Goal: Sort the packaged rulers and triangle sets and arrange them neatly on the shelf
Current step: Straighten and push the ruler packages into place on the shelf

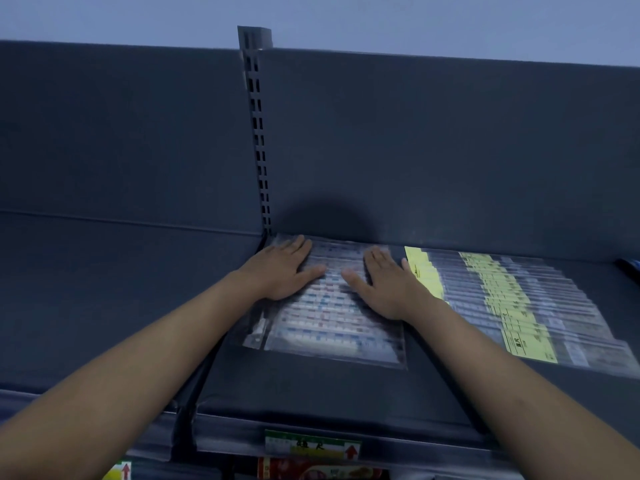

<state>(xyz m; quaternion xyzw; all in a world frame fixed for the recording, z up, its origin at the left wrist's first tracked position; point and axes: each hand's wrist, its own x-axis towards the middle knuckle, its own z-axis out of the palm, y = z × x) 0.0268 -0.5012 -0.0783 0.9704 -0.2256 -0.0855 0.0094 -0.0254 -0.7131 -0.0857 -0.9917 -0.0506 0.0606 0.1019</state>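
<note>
A fanned row of clear-packaged rulers (pixel 329 327) with white, blue and red markings lies flat on the dark shelf (pixel 329 393), against the back panel. My left hand (pixel 280 271) presses flat on its left part with straight fingers. My right hand (pixel 381 285) lies flat on its right part, thumb spread. To the right lies a second overlapped row of clear packs with yellow labels (pixel 512 306), running from the back toward the front right.
A slotted upright post (pixel 258 133) rises at the back left of the packs. The shelf's front edge carries a green and white price label (pixel 311 445) and another one (pixel 119 471) at lower left. A dark blue object (pixel 628 265) sits at the far right.
</note>
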